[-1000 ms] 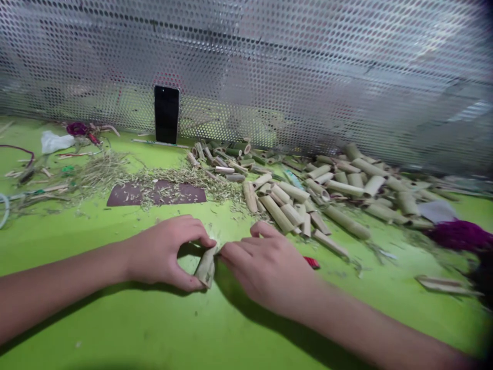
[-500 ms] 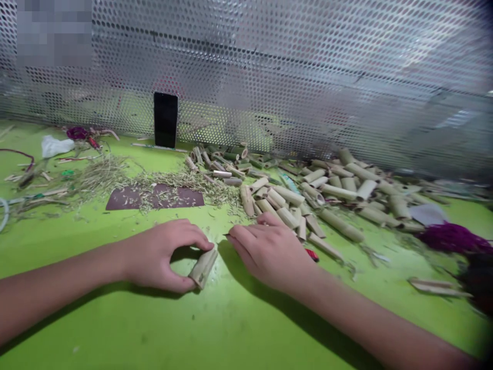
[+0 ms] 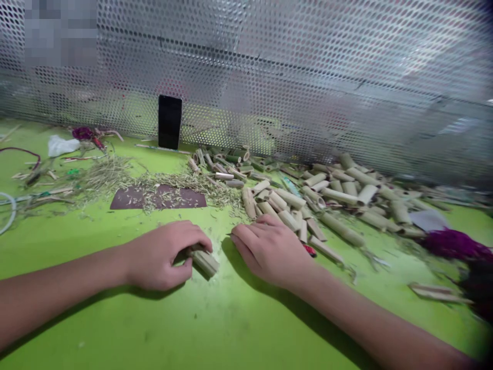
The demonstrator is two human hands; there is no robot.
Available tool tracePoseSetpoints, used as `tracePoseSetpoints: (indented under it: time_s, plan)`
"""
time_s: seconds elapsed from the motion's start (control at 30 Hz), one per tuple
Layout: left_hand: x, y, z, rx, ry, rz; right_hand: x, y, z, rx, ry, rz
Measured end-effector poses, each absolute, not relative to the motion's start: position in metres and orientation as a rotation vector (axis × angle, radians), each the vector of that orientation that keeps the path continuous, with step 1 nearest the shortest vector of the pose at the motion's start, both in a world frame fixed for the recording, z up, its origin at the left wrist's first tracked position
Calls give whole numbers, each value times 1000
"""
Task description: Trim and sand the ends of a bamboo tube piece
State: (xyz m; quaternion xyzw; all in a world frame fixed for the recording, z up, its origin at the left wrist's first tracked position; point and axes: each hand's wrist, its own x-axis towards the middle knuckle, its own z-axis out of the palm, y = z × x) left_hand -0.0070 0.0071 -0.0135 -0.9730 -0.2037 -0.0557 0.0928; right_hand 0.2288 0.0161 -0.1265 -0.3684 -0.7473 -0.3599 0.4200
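Note:
My left hand is closed on a short piece of bamboo, gripped between thumb and fingers just above the green table. The piece slants down to the right, and its upper left end is hidden by the fingers. To its right, my right hand is closed palm down around a slim red-handled tool. The tool's thin dark tip pokes out at the fingertips towards the bamboo, apart from it; most of the tool is covered by the hand.
Behind my right hand lies a heap of cut bamboo tubes. Shavings cover a dark brown sheet. A phone leans upright against the perforated metal screen. Purple fibre and a split bamboo strip lie right.
The bamboo piece has turned in my left hand, from leaning up to the right to slanting down to the right. My right hand has barely moved. The view has shifted slightly.

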Motion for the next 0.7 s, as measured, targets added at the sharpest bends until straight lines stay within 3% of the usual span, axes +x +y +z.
tracePoseSetpoints:
  time_s: [0.33, 0.7]
  plan:
    - [-7, 8, -12, -2915, -594, -143, 227, 1, -125, -869, -1975, -852]
    - [-1, 15, -10, -2995, -694, -161, 208, -13, -118, -925, -2202, -441]
